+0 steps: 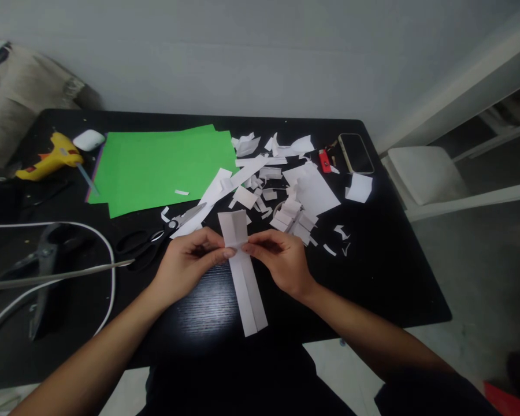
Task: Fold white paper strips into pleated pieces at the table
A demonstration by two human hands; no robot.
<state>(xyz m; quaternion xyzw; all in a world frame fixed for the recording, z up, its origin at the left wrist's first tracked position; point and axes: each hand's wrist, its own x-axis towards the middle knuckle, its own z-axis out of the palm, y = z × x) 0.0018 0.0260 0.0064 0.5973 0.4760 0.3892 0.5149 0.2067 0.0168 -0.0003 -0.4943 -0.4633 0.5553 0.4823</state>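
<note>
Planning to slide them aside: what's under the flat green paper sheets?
A thin purple edge peeks out left of the green sheets; its full extent and anything else underneath are covered.

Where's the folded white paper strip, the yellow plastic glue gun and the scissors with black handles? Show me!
Folded white paper strip (247,289): head view, on its lower half.
Yellow plastic glue gun (64,152): head view, on its body.
Scissors with black handles (173,225): head view, near the pivot.

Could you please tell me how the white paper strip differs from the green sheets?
The strip is white; the sheets are green. The strip is narrow and creased; the sheets, broad and largely flat. The left hand and right hand hold the strip; the sheets lie on the table. Both look like paper.
</note>
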